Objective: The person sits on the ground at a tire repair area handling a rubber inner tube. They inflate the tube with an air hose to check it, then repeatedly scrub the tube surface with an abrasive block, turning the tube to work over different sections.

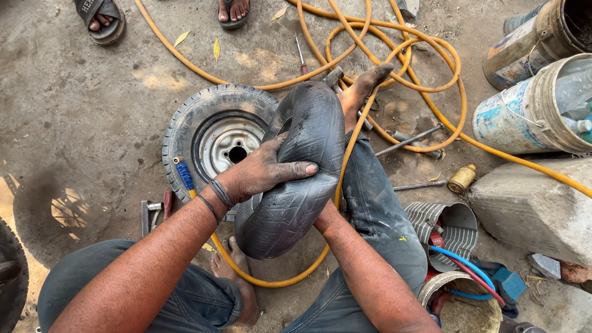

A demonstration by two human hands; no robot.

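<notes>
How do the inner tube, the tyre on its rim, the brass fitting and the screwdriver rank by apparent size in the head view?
1. Inner tube and tyre: alike; tube nearer, unsure.
2. Screwdriver.
3. Brass fitting.

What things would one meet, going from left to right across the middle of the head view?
Small tyre on its steel rim → left hand pressed on the black inner tube → brass fitting on the ground → grey stone block → plastic buckets at the right edge.
</notes>
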